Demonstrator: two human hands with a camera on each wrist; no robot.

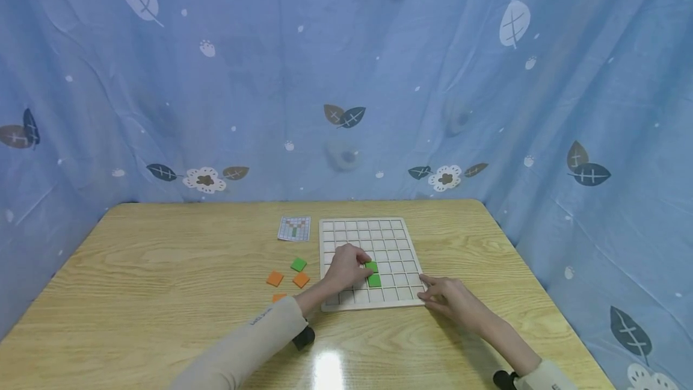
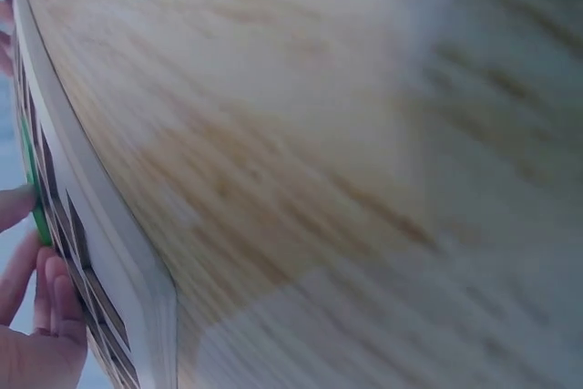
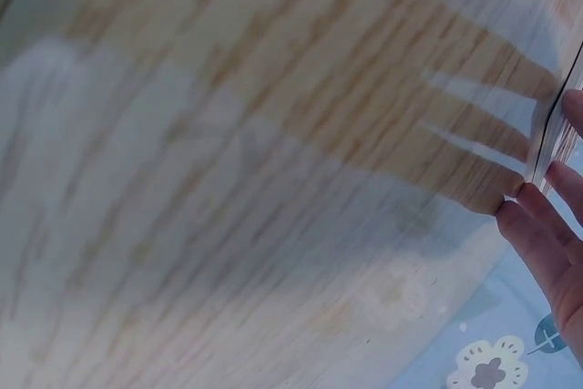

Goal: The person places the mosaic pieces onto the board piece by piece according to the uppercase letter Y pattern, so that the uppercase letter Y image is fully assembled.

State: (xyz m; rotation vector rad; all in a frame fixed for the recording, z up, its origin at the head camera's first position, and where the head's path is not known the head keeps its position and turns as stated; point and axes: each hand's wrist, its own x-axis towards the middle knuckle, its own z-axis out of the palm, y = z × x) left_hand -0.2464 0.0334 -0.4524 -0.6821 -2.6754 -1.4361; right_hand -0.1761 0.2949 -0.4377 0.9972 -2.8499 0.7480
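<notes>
A white grid board (image 1: 394, 295) with a pale raised frame lies flat on the table. My left hand (image 1: 344, 268) reaches over its left part, thumb and index finger pinching a green square tile (image 1: 372, 266) at a cell. Just below that, a second green tile (image 1: 374, 280) lies in the neighbouring cell. In the left wrist view, a thumb and fingers (image 2: 46, 312) meet around a green edge; how far the tile is seated cannot be told. My right hand (image 1: 452, 301) holds the board's near right corner, its fingers (image 3: 539, 239) against the edge.
Left of the board lie a loose green tile (image 1: 299, 265) and orange tiles (image 1: 275, 278), one partly hidden by the left sleeve. A small printed pattern card (image 1: 295, 229) lies behind them. A blue patterned curtain (image 1: 346, 77) borders the wooden table (image 1: 189, 269).
</notes>
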